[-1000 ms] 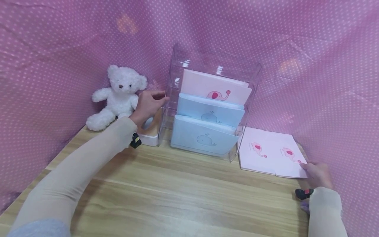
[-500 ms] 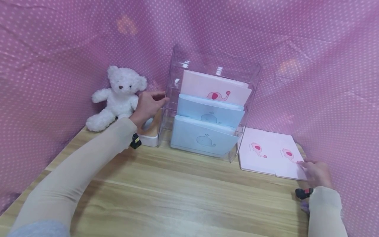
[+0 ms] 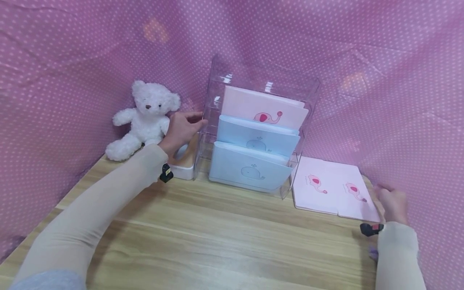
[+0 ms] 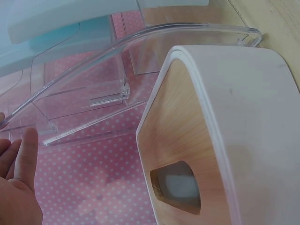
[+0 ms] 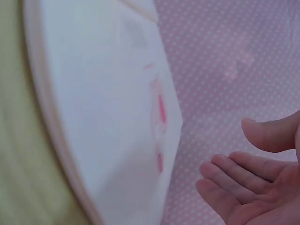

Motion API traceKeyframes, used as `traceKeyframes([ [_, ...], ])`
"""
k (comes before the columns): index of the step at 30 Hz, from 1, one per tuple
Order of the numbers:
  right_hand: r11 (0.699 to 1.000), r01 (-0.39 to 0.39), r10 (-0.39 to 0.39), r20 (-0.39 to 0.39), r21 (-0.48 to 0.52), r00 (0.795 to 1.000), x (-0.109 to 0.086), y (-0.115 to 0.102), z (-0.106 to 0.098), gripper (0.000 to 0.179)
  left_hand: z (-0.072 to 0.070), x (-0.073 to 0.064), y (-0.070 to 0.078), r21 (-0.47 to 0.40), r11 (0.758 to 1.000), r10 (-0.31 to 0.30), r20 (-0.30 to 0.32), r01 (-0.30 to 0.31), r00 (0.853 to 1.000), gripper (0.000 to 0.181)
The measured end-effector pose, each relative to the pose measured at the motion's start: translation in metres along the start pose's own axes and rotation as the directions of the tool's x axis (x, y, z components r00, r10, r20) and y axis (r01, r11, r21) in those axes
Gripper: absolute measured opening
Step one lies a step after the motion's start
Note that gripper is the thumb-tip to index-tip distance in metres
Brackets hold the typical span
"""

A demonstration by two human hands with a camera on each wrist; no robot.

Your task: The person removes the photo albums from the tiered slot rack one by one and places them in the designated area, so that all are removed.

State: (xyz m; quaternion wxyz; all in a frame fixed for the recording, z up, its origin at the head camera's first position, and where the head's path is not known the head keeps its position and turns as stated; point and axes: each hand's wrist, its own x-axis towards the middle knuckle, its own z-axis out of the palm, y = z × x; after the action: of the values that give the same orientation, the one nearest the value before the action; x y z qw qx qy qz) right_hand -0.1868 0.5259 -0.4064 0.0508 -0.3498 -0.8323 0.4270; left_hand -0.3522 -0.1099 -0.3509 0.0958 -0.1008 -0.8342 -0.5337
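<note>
A clear acrylic file rack (image 3: 286,193) stands in the middle of the table, holding one pink folder (image 3: 246,102) with an elephant and two blue folders (image 3: 232,177) with whales. My left hand (image 3: 181,131) pinches the rack's left side edge; in the left wrist view its fingers (image 4: 27,157) and thumb lie at the clear edge. Two pink folders (image 3: 333,201) with elephants lie flat to the right of the rack. Beside their right edge, apart from them, is my right hand (image 3: 394,203). The right wrist view shows its fingers (image 5: 239,176) extended and holding nothing.
A white teddy bear (image 3: 148,117) sits at the back left. Between it and the rack is a white box (image 3: 183,172) with a wooden face and a hole. Pink dotted cloth (image 3: 417,100) hangs close around the table (image 3: 224,241).
My right hand has come off the flat pink folders' right corner and moved slightly right and up. The left hand and the rack stay in place.
</note>
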Motion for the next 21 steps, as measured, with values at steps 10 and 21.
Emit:
traceKeyframes([
  [10, 0.792, 0.094, -0.085, -0.044, 0.604, 0.995, -0.017, -0.053, 0.003, 0.056, -0.002, -0.002, 0.0, -0.006, 1.0, 0.01, 0.006, -0.01, 1.0, 0.045],
  [21, 0.578, 0.262, -0.316, -0.084, 0.773, 0.945, -0.05, -0.115, 0.012, 0.058, 0.0, -0.001, -0.002, 0.001, 1.0, 0.023, 0.005, -0.023, 1.0, 0.044],
])
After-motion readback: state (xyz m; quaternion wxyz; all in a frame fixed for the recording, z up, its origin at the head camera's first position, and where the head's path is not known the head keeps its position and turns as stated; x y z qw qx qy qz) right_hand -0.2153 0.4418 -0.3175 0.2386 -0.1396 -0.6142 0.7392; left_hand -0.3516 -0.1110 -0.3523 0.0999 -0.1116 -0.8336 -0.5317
